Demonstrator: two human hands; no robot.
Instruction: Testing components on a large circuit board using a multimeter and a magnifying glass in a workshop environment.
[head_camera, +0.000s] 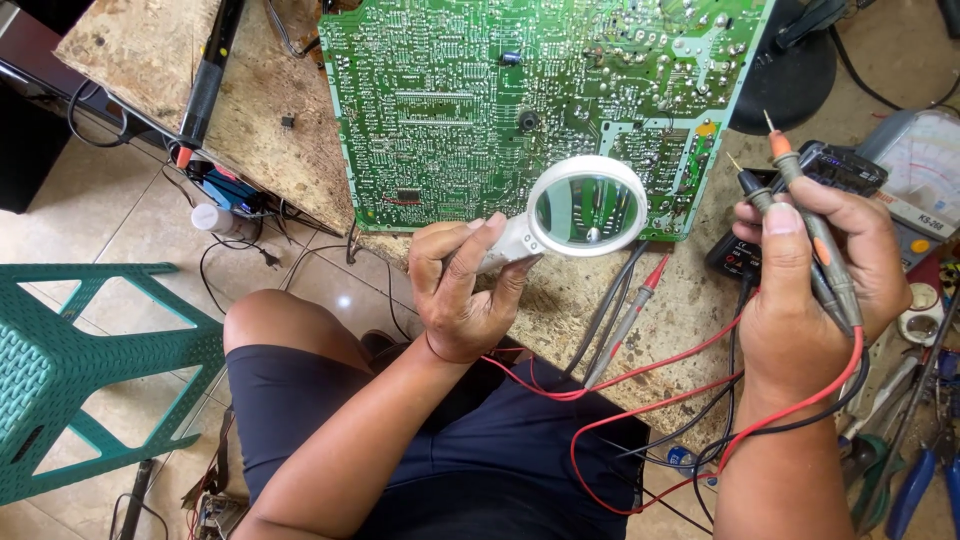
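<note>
Left hand (462, 290) is clamped around the white handle of a magnifying glass (585, 207); its round lens sits over the lower edge of the green circuit board (520, 90), which lies solder side up on the worn worktop (260, 130). Right hand (815, 285) is closed on two test probes (800, 215), one red-tipped and one black, held side by side with tips pointing up and clear of the board; red and black leads (640, 400) trail from that hand across the person's lap; an analogue meter (925, 170) lies at far right; a green plastic stool (90, 370) stands at left.
</note>
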